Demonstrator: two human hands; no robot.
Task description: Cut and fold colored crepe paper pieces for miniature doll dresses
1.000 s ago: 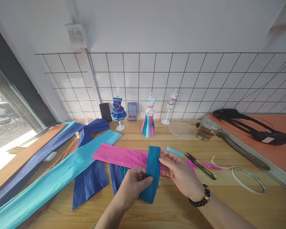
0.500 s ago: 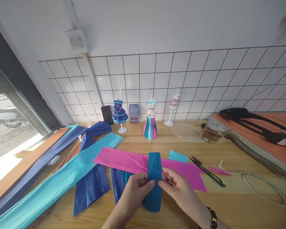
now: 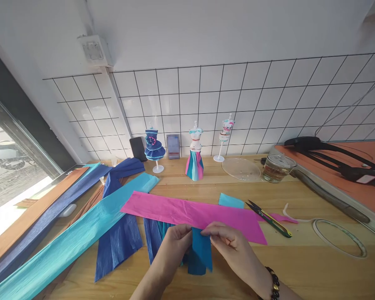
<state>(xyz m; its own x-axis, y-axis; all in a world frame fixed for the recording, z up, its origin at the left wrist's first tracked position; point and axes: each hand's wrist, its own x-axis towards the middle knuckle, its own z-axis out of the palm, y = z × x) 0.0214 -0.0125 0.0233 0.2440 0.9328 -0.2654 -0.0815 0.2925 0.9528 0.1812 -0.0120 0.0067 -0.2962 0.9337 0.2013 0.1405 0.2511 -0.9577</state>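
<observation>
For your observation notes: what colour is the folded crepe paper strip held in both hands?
Teal blue folded crepe paper strip, clearest in the head view.

The teal crepe paper piece (image 3: pixel 200 254) was a short, folded strip of crinkled, deep blue-green paper. It hung roughly upright just above the wooden table (image 3: pixel 300 271), close to the near edge, pinched at its top from both sides. Its lower end flared slightly into uneven flaps; it seemed to be doubled over, though the layers were hard to count.
</observation>
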